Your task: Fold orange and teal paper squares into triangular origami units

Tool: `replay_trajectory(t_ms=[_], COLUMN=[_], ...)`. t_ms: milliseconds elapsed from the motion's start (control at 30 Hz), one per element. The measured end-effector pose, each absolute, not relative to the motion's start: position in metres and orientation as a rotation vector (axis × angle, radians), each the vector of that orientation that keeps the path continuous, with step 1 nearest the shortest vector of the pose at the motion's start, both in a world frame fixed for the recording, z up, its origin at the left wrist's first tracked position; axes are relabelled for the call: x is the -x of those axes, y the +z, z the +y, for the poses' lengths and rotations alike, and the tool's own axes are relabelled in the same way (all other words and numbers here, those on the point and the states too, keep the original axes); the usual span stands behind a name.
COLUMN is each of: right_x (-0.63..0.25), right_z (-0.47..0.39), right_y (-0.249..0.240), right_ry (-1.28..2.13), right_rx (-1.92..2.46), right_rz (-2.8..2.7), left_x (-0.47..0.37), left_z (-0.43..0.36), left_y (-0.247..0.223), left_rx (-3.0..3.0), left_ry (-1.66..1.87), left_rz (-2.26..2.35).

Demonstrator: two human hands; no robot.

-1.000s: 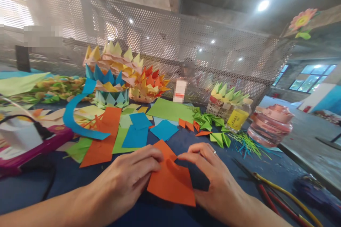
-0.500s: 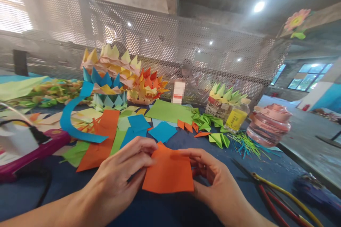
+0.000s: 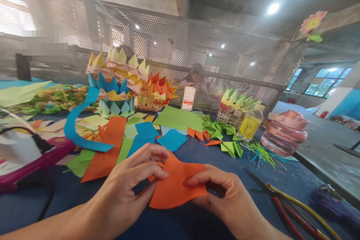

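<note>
An orange paper square is held between both hands above the blue table, its surface slightly curved. My left hand pinches its left side, fingertips near the upper left corner. At the right edge, my right hand grips the sheet with fingers on top and the thumb beneath. Just beyond lie blue paper squares, small folded orange pieces and folded green pieces. To the left, a long orange strip rests under a curved blue strip.
Tweezers-like scissors and red-yellow pliers lie at right. Behind them stand a pink bottle and a yellow-labelled bottle. A magenta power strip is at left. Folded paper crowns stand at the back.
My right hand's fingers have moved onto the face of the orange square, and my left fingertips have shifted slightly right. The sheet now bends and its right side has risen less flat.
</note>
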State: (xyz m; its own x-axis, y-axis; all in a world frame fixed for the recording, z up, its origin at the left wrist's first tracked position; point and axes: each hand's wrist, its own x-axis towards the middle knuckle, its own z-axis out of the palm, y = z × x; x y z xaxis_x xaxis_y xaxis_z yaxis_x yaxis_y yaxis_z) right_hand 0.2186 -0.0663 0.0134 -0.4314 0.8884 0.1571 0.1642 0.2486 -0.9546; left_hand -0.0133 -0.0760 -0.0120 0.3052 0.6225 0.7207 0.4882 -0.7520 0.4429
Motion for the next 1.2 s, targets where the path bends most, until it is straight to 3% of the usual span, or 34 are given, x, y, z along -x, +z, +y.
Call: replay_trajectory(t_ms=[167, 400, 667, 1200], right_x=[-0.221, -0.22, -0.221, -0.215], right_z=[-0.064, -0.068, -0.064, -0.067], right_y=[0.018, 0.017, 0.005, 0.008], right_ry=[1.05, 1.043, 1.245, 1.169], right_rx=[1.0, 1.023, 1.074, 1.156], right_rz=[-1.79, -1.793, -1.676, -1.63], left_x=[0.008, 0.007, 0.007, -0.003], left_z=[-0.08, -0.071, -0.067, -0.07], left_y=[-0.009, -0.004, -0.011, -0.018], left_rx=[-1.993, -1.633, -1.547, -1.348], left_ry=[1.246, 1.02, 1.079, 1.147], left_rz=[1.066, 0.859, 1.05, 0.982])
